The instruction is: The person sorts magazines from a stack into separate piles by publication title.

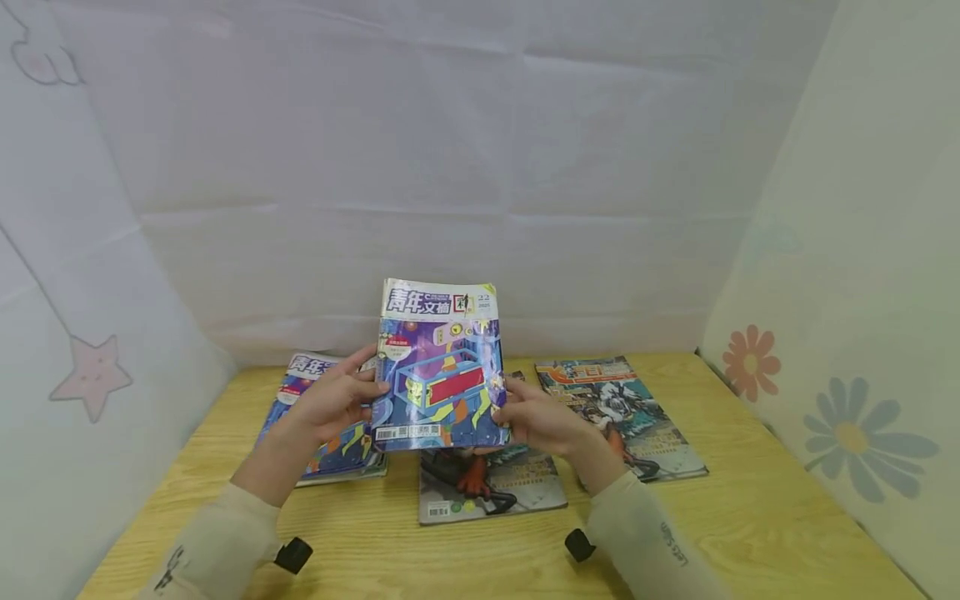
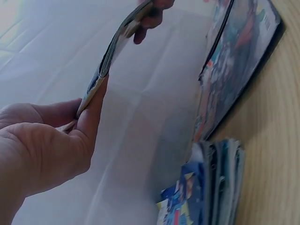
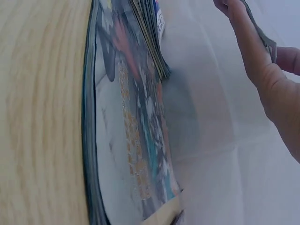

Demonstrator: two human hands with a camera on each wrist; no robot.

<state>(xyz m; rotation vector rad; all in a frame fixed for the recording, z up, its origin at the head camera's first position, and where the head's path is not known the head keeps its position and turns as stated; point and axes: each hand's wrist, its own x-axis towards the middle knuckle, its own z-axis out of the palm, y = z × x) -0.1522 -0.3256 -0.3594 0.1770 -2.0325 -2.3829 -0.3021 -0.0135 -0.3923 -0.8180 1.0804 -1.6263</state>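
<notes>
A magazine with a purple and blue cover (image 1: 442,367) is held up off the table, its front turned toward me. My left hand (image 1: 337,396) grips its left edge, thumb on the cover; the left wrist view shows this hand (image 2: 51,140) pinching the edge between thumb and fingers. At the opposite edge my right hand (image 1: 540,417) pinches it, and in the right wrist view that hand (image 3: 267,75) has its fingers behind. Below lies a grey and teal magazine (image 1: 495,492), partly hidden by the held one.
On the left, a stack of magazines (image 1: 352,454) has a similar purple cover on top, partly behind my left arm. Another grey and teal magazine (image 1: 630,408) lies on the right of the wooden table (image 1: 360,542). White cloth walls (image 1: 480,167) enclose the back and sides.
</notes>
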